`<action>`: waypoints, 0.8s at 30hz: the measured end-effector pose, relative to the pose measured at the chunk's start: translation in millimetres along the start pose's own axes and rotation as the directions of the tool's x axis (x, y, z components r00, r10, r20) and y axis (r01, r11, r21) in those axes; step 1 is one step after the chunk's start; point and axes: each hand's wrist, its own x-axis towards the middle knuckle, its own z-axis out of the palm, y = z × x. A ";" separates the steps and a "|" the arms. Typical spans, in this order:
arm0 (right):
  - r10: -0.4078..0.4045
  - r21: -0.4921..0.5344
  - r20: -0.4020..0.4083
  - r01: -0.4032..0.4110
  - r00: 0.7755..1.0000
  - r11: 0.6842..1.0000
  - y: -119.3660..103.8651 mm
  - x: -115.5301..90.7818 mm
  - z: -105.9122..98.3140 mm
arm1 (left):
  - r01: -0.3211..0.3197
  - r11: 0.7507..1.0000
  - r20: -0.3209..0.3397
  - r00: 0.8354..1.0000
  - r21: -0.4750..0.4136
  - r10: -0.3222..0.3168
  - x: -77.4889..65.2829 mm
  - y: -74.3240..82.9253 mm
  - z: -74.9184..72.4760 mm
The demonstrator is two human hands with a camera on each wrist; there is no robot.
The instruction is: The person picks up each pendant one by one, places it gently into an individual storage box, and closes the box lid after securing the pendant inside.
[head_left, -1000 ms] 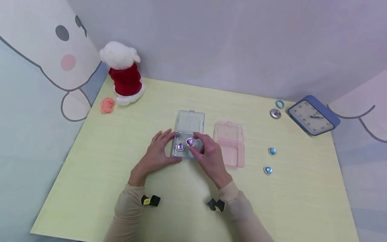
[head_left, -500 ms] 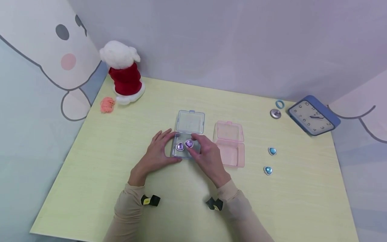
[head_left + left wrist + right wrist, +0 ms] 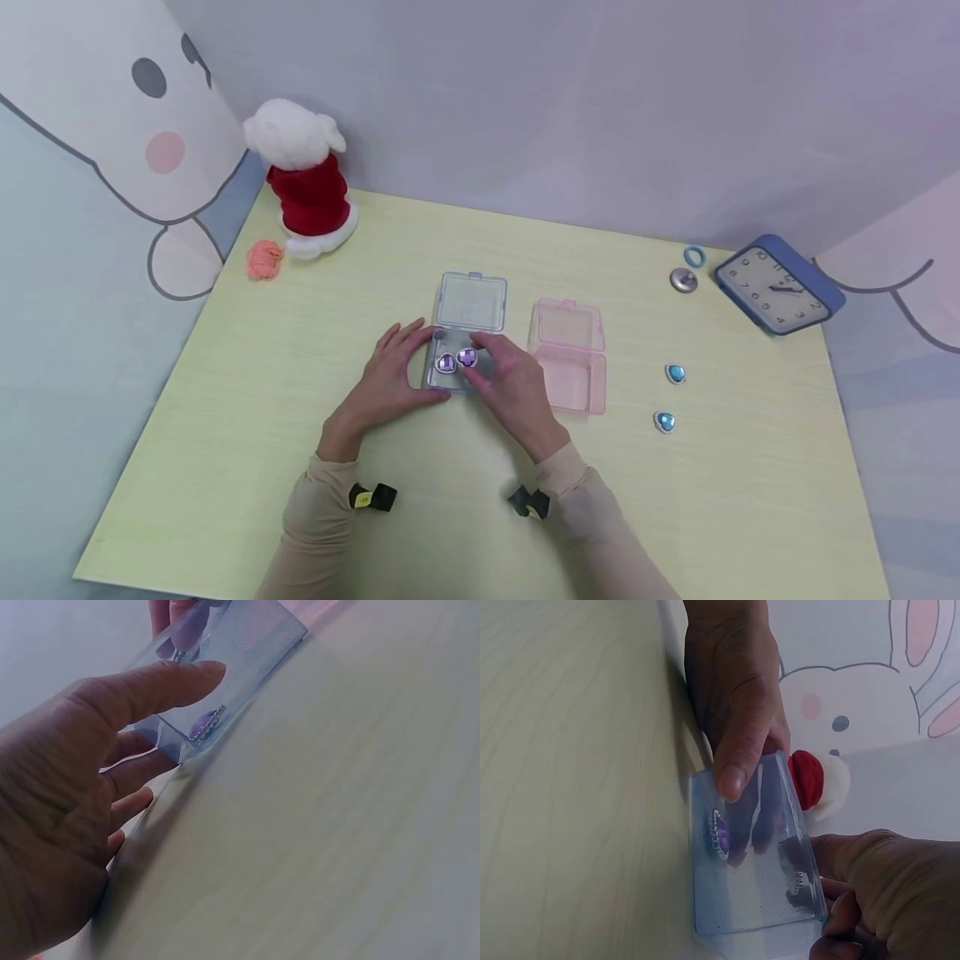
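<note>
A clear blue plastic box (image 3: 437,379) stands on the table with its lid (image 3: 472,302) folded back. My left hand (image 3: 390,379) holds its left side, thumb at the near wall and fingers at the far corner. One purple heart-shaped gem (image 3: 446,363) with a beaded rim lies inside, also seen through the wall in the left wrist view. Over the box my right hand (image 3: 516,387) pinches a second purple gem (image 3: 467,357) between thumb and index finger, just right of the first. In the right wrist view, the box wall (image 3: 742,900) partly blurs both gems.
An open pink box (image 3: 573,379) stands just right of the blue one. Two turquoise gems (image 3: 676,373) lie farther right. At the back right are a clock (image 3: 780,286), a metal knob-like disc (image 3: 683,280) and a blue ring (image 3: 694,257). A plush toy (image 3: 307,183) and orange yarn (image 3: 265,260) are back left.
My right hand has moved slightly left and down, bringing the pinched purple gem closer to the one in the box. The left hand keeps its hold on the box.
</note>
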 end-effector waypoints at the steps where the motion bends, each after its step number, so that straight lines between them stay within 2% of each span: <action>1: 0.004 -0.009 0.005 -0.004 1.000 1.000 -0.3 0.3 0.0 | 0.000 1.000 0.000 1.000 -0.001 0.000 -0.1 0.0 0.0; 15: 0.095 -0.095 0.087 -0.087 0.992 0.992 -5.2 4.8 0.1 | 0.004 1.000 -0.004 1.000 -0.002 -0.004 -1.4 0.0 -0.3; 24: 0.097 -0.108 0.075 -0.088 0.992 0.990 -5.5 5.3 0.2 | 0.003 1.000 -0.003 1.000 0.003 -0.003 -0.7 0.1 -0.3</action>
